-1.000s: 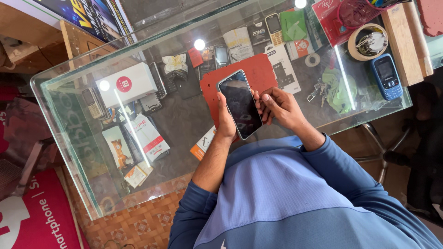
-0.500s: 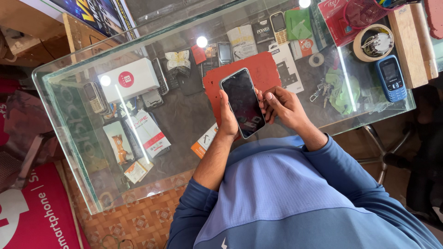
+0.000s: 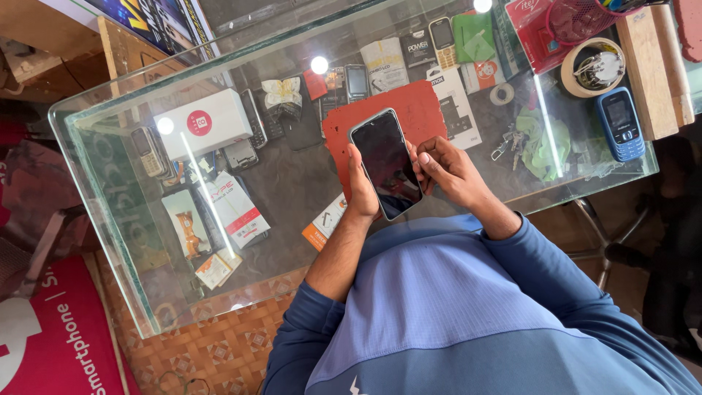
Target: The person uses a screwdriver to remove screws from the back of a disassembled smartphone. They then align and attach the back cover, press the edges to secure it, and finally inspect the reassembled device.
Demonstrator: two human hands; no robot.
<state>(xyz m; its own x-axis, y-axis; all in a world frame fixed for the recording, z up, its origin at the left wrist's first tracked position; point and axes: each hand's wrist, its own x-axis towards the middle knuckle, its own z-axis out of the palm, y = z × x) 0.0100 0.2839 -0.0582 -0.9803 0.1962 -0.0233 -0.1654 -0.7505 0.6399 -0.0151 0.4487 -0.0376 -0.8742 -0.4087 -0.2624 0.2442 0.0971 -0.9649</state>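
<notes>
Smartphone (image 3: 387,165): dark screen up, held over the red mat (image 3: 409,110), near edge of the glass counter (image 3: 110,212) — centre of view.
Left hand (image 3: 362,192): fingers clamped on the phone's left edge, thumb along the side.
Right hand (image 3: 452,170): fingers curled tog. at the phone's right edge, touching it; can't tell if it truly grips.
Red mat: flat on the counter top, under and beyond the phone.
Counter case: glass box; inside, seen thru the top — white box (image 3: 202,123) w/ red dot at left, several old keypad phones (image 3: 150,151) beside it, small packets and cards, an orange-and-white packet (image 3: 325,222) near the left wrist.
Tape roll (image 3: 593,67): far right on the top; holds a tangle of white wire inside its ring.
Blue keypad phone (image 3: 620,123): just beside the roll, on the near side.
Red mesh basket (image 3: 581,18): far right edge — contents unclear.
Keys (image 3: 504,145) & green cloth (image 3: 545,139): right of the right hand, on the glass.
</notes>
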